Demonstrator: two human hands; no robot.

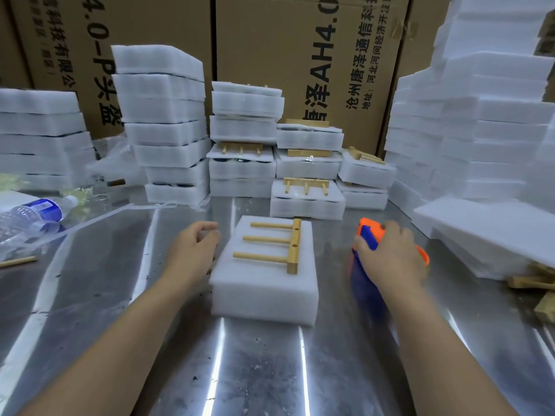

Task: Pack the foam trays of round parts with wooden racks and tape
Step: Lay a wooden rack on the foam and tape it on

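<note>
Two hands over worktop (255, 370); left hand (192, 250) loose, empty, beside foam tray (264, 292) bearing wooden rack (292, 246); right hand (390, 256) gripping orange tape dispenser (368, 235).

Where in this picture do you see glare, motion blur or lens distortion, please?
Head view: glare streaks run down the steel table; the right hand and the tape dispenser it grips are motion-blurred; the foam tray and wooden rack are sharp; the wide lens bows the foam stacks at the right edge.

Reflective metal table (255, 370): foam tray (264, 292) at centre, foam stacks (168, 130) across the top, water bottle (33, 214) at left edge.
</note>
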